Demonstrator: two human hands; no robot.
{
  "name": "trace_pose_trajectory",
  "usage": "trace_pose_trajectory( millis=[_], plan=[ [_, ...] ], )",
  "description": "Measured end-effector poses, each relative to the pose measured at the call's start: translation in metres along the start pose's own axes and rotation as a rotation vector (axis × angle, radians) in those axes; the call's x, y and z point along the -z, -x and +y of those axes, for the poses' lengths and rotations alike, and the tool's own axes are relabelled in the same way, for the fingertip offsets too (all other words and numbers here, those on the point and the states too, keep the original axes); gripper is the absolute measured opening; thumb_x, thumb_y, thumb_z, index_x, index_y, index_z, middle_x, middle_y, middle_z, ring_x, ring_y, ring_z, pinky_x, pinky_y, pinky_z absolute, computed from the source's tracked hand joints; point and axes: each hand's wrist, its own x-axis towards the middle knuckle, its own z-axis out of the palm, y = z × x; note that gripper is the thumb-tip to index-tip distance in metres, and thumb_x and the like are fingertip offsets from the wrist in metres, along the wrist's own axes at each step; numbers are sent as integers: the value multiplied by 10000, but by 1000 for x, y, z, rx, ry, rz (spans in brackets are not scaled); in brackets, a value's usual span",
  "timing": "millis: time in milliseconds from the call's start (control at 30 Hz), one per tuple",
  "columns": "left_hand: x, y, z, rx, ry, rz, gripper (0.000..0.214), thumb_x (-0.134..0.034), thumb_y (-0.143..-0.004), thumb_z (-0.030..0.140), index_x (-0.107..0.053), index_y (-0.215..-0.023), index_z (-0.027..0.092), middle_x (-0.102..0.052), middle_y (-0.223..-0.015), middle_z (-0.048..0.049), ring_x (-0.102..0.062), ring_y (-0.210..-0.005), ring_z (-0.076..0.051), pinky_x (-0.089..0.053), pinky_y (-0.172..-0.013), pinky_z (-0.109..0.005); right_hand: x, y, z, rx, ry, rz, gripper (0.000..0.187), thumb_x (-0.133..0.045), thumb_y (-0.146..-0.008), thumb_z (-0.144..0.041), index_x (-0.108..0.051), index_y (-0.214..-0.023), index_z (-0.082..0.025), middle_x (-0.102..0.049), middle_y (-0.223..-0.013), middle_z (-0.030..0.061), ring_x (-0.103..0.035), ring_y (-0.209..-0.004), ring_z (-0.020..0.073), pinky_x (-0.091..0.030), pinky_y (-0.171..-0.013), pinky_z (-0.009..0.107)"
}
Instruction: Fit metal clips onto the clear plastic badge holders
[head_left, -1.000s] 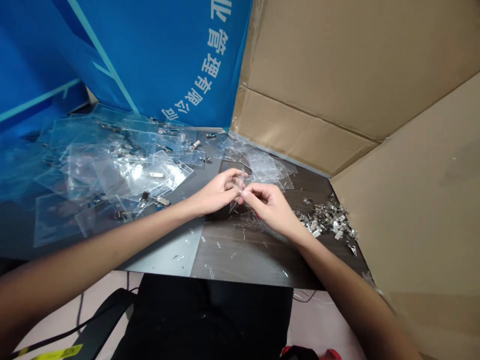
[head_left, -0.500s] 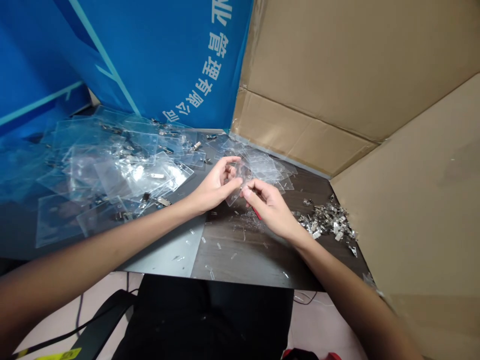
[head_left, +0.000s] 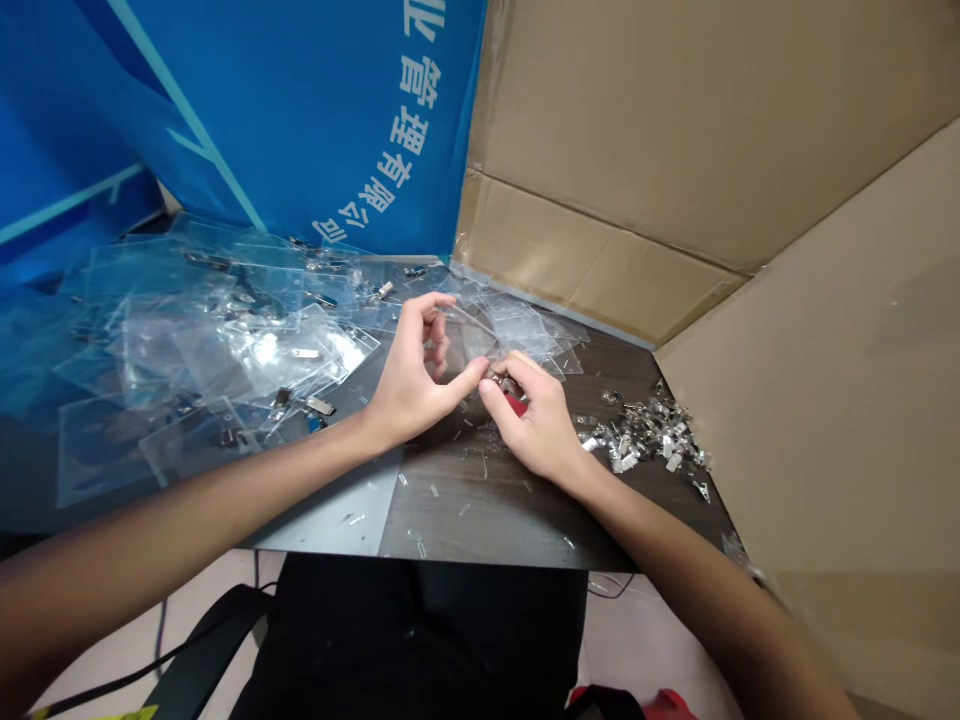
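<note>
Left hand (head_left: 407, 388), fingers now spread wider, spans clear sleeve (head_left: 469, 338), seemingly steadying it; right hand (head_left: 534, 415) pinches its corner.

Far left | white characters (head_left: 409, 130) are curving down the blue panel (head_left: 300, 90), reading 业管理有限公司, the topmost being clipped | near left | a yellow label (head_left: 135, 713) is peeking in, too cropped for reading

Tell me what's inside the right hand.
Part of a red thing shows within the curled right hand; the hand covers the rest, so I cannot tell what it is.
</note>
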Motion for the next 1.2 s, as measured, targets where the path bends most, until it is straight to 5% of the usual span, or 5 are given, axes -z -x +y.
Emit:
trace_pose_trajectory(
  millis=[367, 667, 900, 1200],
  plan=[
    [4, -2, -7, -391, -351, 129, 684, -787, -899, 280, -422, -1477, 306, -405, -1003, -18, -492, -829, -175, -365, -532, -238, -1, 3, 1, 44, 13, 22, 127, -563, -1043, -244, -640, -945, -222, -685, -923, 44, -609, -834, 207, -485, -790, 360],
    [2, 2, -8, -394, -441, 166, 724, -778, -907, 265, -371, -1506, 275, -505, -1137, -56, -542, -862, -176, -463, -587, -263, -2, 3, 4, 46, 26, -10, 128, -552, -1059, -259, -641, -974, -225, -680, -948, 55, -632, -892, 221, -520, -862, 383],
    [3, 0, -7, -526, -515, 181, 705, -810, -913, 271, -407, -1492, 262, -605, -1170, -96, -609, -1016, -239, -507, -564, -244, -3, 3, 5, 13, -38, -20, 169, -533, -1091, -270, -673, -1010, -220, -698, -971, 61, -650, -924, 222, -530, -898, 389],
    [7, -5, -7, -579, -517, 170, 745, -824, -893, 213, -436, -1528, 236, -612, -1127, -77, -572, -945, -216, -510, -581, -259, -5, 4, 3, -62, -118, 5, 167, -583, -1081, -281, -727, -1019, -223, -743, -997, 59, -690, -949, 225, -546, -922, 399]
  ],
)
